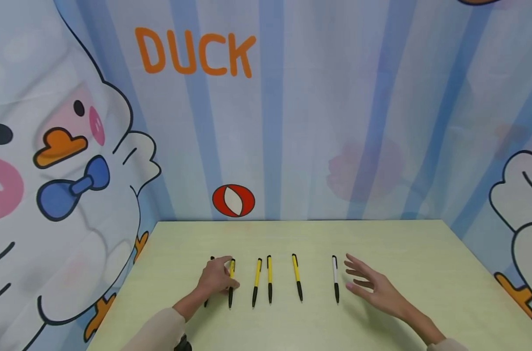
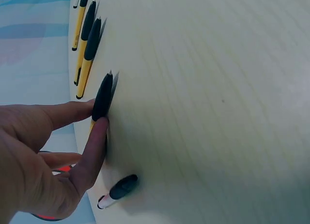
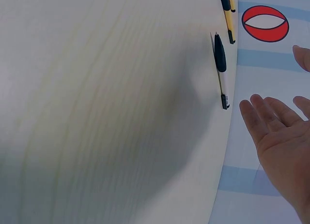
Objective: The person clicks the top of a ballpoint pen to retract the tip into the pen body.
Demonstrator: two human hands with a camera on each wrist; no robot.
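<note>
My left hand (image 1: 217, 277) pinches a yellow pen with a black grip (image 2: 102, 96) between thumb and forefinger, the pen lying on the table with its tip toward me. Partly hidden under that hand is a white pen with a black grip (image 2: 118, 189). Rightward, three more yellow pens lie apart: one (image 1: 257, 282), a second close by (image 1: 269, 280) and a third, slightly tilted (image 1: 297, 277). Another white pen (image 1: 335, 278) lies at the row's right end. Just right of it, my right hand (image 1: 375, 288) hovers with fingers spread, holding nothing.
All the pens lie in a row across a pale wood-grain table (image 1: 292, 331). Behind and beside the table hangs a striped blue curtain (image 1: 310, 122) printed with ducks, a red ball and the word DUCK. The table's far edge runs behind the pens.
</note>
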